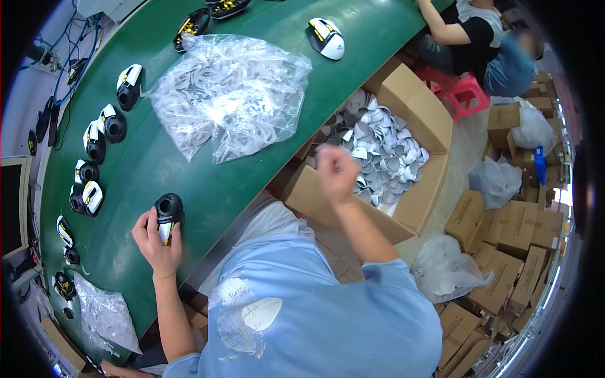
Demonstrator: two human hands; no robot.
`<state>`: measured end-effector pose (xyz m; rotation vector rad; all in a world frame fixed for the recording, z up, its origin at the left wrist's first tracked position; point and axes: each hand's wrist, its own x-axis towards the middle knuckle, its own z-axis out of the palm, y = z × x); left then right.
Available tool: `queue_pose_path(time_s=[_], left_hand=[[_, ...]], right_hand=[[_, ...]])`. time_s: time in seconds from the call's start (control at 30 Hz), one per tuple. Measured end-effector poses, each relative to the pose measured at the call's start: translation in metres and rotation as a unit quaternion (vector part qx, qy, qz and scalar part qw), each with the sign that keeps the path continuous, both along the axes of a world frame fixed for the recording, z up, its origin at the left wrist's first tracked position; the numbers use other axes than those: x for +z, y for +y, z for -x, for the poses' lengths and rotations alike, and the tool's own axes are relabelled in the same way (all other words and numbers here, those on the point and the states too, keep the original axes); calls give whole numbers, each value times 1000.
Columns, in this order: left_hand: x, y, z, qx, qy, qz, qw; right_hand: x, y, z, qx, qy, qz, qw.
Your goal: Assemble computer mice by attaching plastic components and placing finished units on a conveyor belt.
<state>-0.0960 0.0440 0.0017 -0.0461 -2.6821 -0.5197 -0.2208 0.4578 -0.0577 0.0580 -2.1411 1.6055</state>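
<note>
On the green table [208, 179], my left hand [156, 244] grips a black, white and yellow mouse-shaped casing [169, 210]. Its black end, which has a round hollow, points away from me. My fingers and thumb close around its sides. My right hand [338, 174] is raised over the near left edge of an open cardboard box [435, 189], its fingers curled in and slightly blurred. Whatever it may hold cannot be made out. Inside the box lies a heap of curved grey and white pieces [384, 151].
A large clear plastic bag of pale parts [233, 94] lies across the table. Similar casings [129, 87] line the far left side; another casing [326, 39] sits at the back. Stacked cartons [504, 277] stand at right. A person [482, 38] works beside a pink stool [467, 96].
</note>
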Motion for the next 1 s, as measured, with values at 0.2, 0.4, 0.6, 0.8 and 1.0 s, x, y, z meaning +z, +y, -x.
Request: queue_pose_path(time_s=[0.2, 0.4, 0.6, 0.8, 1.0], left_hand=[[-1, 2, 6, -11, -29, 31, 999], [-2, 6, 8, -11, -27, 33, 999], [-2, -2, 8, -14, -27, 28, 999], [21, 31, 6, 24, 62, -52, 996], [64, 89, 25, -116, -10, -302, 946]], right_hand=[[-116, 109, 45, 105, -260, -499, 820], [-139, 117, 47, 132, -377, -509, 763], [-88, 108, 35, 22, -399, 103, 911], [4, 9, 12, 257, -241, 555, 753], [82, -120, -27, 407, -359, 600, 588]])
